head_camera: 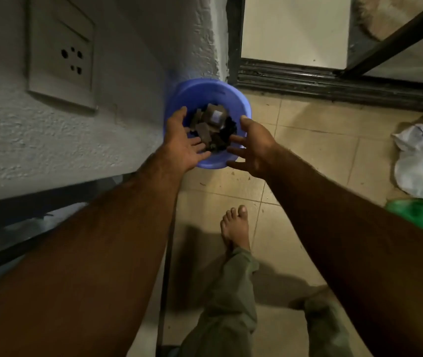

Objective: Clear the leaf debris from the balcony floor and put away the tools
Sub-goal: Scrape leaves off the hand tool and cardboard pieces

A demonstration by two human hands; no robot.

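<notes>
Both bare forearms fill the foreground, L forearm [89, 253] and R forearm [359, 240], stretched fwd and converging on a blue bucket [206, 90]. Below and btw them are a bare foot [236, 225] and olive trouser legs [226, 305], cut off by the bottom edge.

Readable text: none. A white bag [421, 166] well to the R of the R hand carries bluish print, too blurred to read. A pale label on one brown piece in the bucket is also illegible.

Hard to make out: a thin dark rod or cord [166, 266] runs along the L forearm's inner side; can't tell which. A green bag [421, 215] under the white one is cut by the frame edge. The bucket's near rim is hidden behind both hands.

L hand [182, 143]: palm turned inward and up, fingers spread and relaxed, over the bucket's L rim, holding nothing. R hand [254, 148]: mirrors it over the R rim, fingers splayed, thumb up, nothing held. Can't tell if either touches the rim.

Leaf debris [213, 130], dark bits w/ brown scraps, sits inside the bucket btw the two hands. A wall socket plate [61, 60] is up and L of the L hand; a door track [334, 83] lies beyond the R hand.
</notes>
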